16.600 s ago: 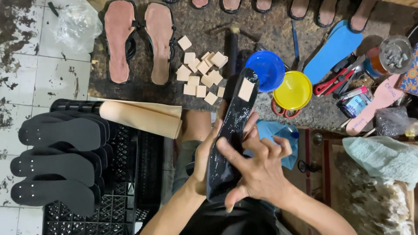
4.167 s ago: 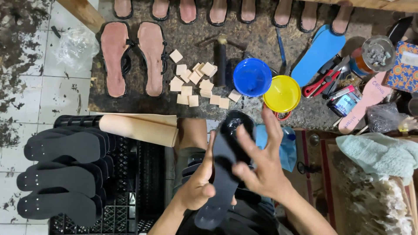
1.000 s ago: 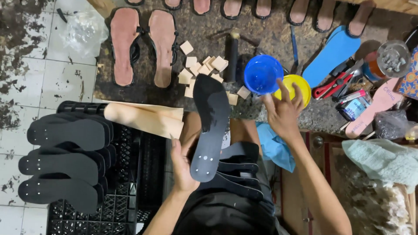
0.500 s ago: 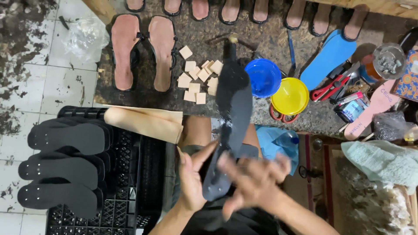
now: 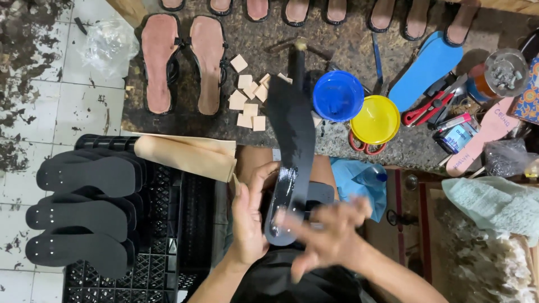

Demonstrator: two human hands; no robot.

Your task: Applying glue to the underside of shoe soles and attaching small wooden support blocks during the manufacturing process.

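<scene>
Sole [image 5: 292, 163] pinched edge-on in left hand [image 5: 250, 224]; blurry right hand [image 5: 328, 238], fingers spread, rubs its glossy end, could smear or slip loose.

stained white tile floor [image 5: 56, 112], dark worn workbench [image 5: 269, 129].

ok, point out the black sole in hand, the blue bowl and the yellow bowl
black sole [image 5: 292, 140], head view, mid upper face
blue bowl [image 5: 338, 95], head view, inside bottom
yellow bowl [image 5: 375, 119], head view, inside bottom
</scene>
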